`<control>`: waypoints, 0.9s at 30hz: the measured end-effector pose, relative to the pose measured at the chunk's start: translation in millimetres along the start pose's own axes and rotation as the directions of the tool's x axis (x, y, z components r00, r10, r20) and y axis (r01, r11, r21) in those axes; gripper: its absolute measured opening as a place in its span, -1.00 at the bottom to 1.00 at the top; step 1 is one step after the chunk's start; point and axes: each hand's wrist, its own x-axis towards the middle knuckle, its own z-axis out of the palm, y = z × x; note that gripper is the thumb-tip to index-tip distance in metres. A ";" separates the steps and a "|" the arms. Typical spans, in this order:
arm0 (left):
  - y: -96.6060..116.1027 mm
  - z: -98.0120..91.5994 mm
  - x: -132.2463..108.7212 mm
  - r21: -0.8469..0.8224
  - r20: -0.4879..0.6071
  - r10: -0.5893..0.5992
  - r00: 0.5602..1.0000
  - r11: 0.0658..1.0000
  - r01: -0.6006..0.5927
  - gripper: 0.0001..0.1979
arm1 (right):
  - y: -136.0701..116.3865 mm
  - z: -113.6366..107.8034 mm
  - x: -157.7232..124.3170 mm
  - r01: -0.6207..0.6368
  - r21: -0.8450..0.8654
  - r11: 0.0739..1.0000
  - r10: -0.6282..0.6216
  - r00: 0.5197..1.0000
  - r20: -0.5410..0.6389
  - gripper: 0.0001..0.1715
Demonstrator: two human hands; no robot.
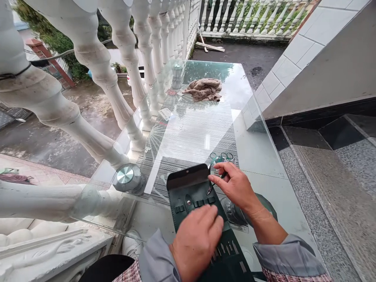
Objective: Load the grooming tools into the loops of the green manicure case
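A dark green manicure case (178, 192) lies unfolded on the glass table, its brown-lined flap at the far end. Slim metal tools (229, 248) sit in a row in its near section. Above its right edge, my right hand (236, 186) pinches a pair of dark-handled cuticle nippers, pointed tip down near the elastic loops (205, 201). My left hand (198, 237) hovers over the middle of the case with curled fingers, slightly blurred; whatever they hold, if anything, is hidden. Just beyond the right hand lie scissors (226, 156) and other small metal tools.
The glass table (249, 152) has round metal-capped supports (127, 175). A crumpled brown cloth (204, 90) lies at its far end, and a small printed card (165, 114) at the left. White balusters (94, 62) line the left; stone steps (331, 188) are on the right.
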 end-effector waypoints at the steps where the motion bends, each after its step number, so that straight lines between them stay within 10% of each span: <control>1: -6.5 -5.6 2.7 0.021 -0.015 -0.053 0.998 0.998 0.053 -0.72 | 0.7 0.9 -0.7 0.043 -0.006 0.999 -0.043 0.999 0.008 -0.68; 8: -38.0 -20.4 13.4 0.206 0.100 -0.385 0.918 0.910 0.359 -0.56 | 5.5 -0.8 0.0 0.244 0.012 0.970 -0.244 0.966 0.090 -0.81; 27: -42.7 -12.9 15.9 0.178 0.293 -0.285 0.913 0.954 0.241 -0.51 | -7.7 3.8 -9.9 0.246 -0.034 0.969 -0.242 0.965 0.099 -0.62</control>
